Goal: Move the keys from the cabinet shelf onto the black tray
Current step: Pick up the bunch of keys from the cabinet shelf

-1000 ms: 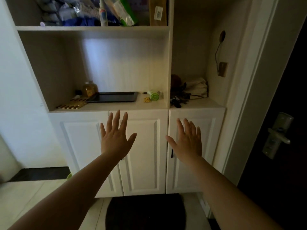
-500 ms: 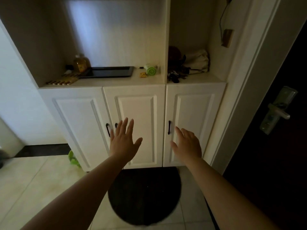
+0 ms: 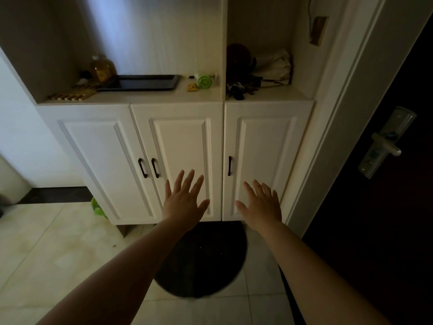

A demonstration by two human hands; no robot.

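— Keys (image 3: 236, 90), are they going to be awkward to lift?

— Likely not: a dark, loose bunch, probably light, hard and jangly. Pinching near the ring or scooping the cluster looks safest. They are lying at the front of the right-hand cabinet shelf (image 3: 281, 93), beside a pale cloth bag (image 3: 276, 66).

— And the hands?

— Both are spreading flat and holding nothing. The right hand (image 3: 262, 205) is hovering well below the keys; the left hand (image 3: 185, 200) is hovering well below the black tray (image 3: 140, 82).

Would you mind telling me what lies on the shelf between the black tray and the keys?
In the head view, a green roll, a small yellow item and the cabinet's upright divider lie between the black tray and keys.
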